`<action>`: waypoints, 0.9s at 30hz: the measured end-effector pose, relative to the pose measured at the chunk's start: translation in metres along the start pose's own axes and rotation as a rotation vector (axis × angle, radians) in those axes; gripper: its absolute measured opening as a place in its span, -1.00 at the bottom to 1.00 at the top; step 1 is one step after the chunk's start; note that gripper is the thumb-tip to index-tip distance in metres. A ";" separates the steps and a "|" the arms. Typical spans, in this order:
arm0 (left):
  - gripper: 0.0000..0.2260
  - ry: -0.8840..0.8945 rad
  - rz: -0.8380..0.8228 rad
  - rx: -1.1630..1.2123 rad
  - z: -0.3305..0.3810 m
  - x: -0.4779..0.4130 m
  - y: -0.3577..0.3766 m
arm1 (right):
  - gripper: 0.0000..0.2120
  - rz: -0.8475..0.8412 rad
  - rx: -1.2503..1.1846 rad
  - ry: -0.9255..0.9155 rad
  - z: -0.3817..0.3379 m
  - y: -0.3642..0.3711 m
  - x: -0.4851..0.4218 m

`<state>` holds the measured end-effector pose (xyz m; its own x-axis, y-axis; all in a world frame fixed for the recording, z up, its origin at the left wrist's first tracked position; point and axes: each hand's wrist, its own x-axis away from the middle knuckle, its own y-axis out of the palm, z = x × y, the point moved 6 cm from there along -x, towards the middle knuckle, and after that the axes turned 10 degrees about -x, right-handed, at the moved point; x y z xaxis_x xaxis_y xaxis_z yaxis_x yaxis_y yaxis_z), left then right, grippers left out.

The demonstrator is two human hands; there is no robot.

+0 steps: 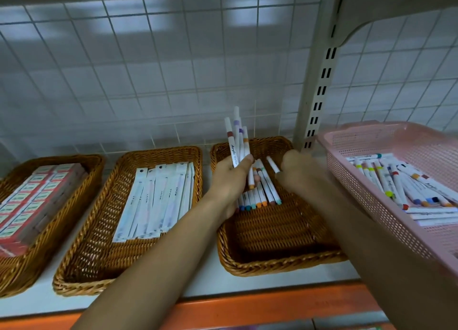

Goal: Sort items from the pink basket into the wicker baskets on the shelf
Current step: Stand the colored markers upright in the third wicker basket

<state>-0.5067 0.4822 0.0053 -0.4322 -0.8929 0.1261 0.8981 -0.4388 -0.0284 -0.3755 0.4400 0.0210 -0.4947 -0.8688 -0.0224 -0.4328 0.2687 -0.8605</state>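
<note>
Over the right wicker basket (272,267) on the shelf (203,275), a bundle of markers (238,141) stands nearly upright, white barrels with coloured bands fanning slightly apart at the top. The left hand (230,178) grips the bundle around its lower part, fingers curled and the thumb pressed across the front, the forearm reaching in from the lower left with the wrist bent upward. Just beside it, the right hand (297,173), somewhat blurred, has its fingers curled and pinches a single marker (272,164) by its lower end, the marker tilting up and to the left; its forearm crosses the basket's right rim. Beneath both hands a row of markers (260,195) lies side by side in the far half of the basket, coloured ends toward the camera. To the right, the pink basket (371,198) sits tilted, near the right forearm, with loose markers (401,183) piled inside. The middle wicker basket (81,262) holds flat white packs (153,200); the left wicker basket (22,272) holds red-and-white boxes (32,200). An orange edge (272,307) runs along the shelf front, and a slotted post (319,89) rises behind.
</note>
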 end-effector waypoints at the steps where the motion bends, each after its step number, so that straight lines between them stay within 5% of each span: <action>1: -0.90 0.012 0.003 -0.016 0.000 0.000 0.000 | -0.86 0.004 0.064 -0.026 -0.001 0.004 0.000; 3: -0.86 0.038 0.004 -0.050 -0.001 0.001 0.001 | -0.98 0.027 0.142 -0.060 -0.003 0.010 -0.001; 17: -0.88 0.051 0.012 -0.084 -0.003 -0.002 0.002 | -0.86 0.044 0.096 -0.084 0.006 0.024 -0.013; 23: -0.87 0.036 0.032 0.006 -0.002 -0.002 -0.002 | -0.85 -0.122 -0.873 -0.116 -0.019 0.004 0.012; 27: -0.89 0.052 0.015 0.001 -0.002 -0.001 0.000 | -0.81 -0.260 -0.963 -0.040 -0.019 0.009 0.021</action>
<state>-0.5069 0.4827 0.0036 -0.4219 -0.9036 0.0742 0.9048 -0.4249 -0.0286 -0.4039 0.4320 0.0225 -0.2798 -0.9571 0.0753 -0.9593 0.2756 -0.0616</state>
